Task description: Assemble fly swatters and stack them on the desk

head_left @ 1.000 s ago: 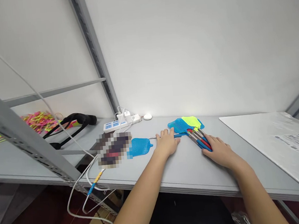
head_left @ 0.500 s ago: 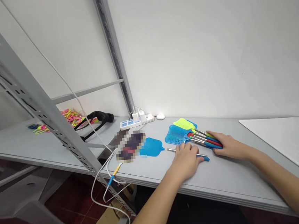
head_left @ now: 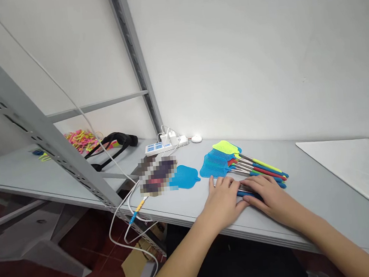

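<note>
My left hand (head_left: 222,200) is closed over a thin metal fly swatter handle (head_left: 246,192) with a blue grip, which lies on the grey shelf top. At its grip end, my right hand (head_left: 271,197) curls over the same handle, fingers close to my left thumb. A loose blue swatter head (head_left: 188,177) lies flat to the left, apart from the handle. Just beyond my hands is a pile of fly swatters (head_left: 217,164), with blue and yellow mesh heads, metal rods and coloured grips pointing right. My fingers hide much of the held handle.
A pixelated phone-like item (head_left: 158,177) with a cable lies left of the loose head. Behind it are a white power strip (head_left: 166,146) and a round white device (head_left: 196,138). A metal upright (head_left: 51,137) stands left; a white sheet (head_left: 351,162) lies right.
My right hand has let go of the pile's grips and moved left and nearer to me, onto the loose handle. My left hand stays on that handle.
</note>
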Demonstrator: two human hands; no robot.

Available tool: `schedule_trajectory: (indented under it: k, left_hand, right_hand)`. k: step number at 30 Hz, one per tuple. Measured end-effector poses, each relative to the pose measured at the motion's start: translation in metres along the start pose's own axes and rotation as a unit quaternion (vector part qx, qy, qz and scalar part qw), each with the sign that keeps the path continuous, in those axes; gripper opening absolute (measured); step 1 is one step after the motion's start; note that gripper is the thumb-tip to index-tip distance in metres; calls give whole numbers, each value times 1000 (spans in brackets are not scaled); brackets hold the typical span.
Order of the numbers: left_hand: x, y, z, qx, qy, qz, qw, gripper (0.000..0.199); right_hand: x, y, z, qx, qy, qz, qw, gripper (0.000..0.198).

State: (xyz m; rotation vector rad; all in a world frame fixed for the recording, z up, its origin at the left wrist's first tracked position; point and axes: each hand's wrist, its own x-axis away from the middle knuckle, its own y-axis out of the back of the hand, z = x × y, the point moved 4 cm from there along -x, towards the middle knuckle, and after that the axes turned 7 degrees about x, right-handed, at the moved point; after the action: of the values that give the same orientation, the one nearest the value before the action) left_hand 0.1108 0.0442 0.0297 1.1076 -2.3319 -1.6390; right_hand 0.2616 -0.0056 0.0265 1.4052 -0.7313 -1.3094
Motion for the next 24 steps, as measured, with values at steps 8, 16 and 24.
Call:
schedule_trajectory:
  k: [8, 16, 24]
  left_hand:
    - [13, 10, 2, -19, 35, -45, 998, 35]
    - [14, 14, -1, -39, 47, -82, 995, 31]
    - [5, 14, -7, 129, 15, -16, 991, 22]
  right_hand:
    - [-3, -15, 1, 9, -9, 23, 1000, 20]
    - [-3, -19, 15, 44, -52, -9, 998, 14]
    - [4, -12, 13, -94, -153, -6, 984, 22]
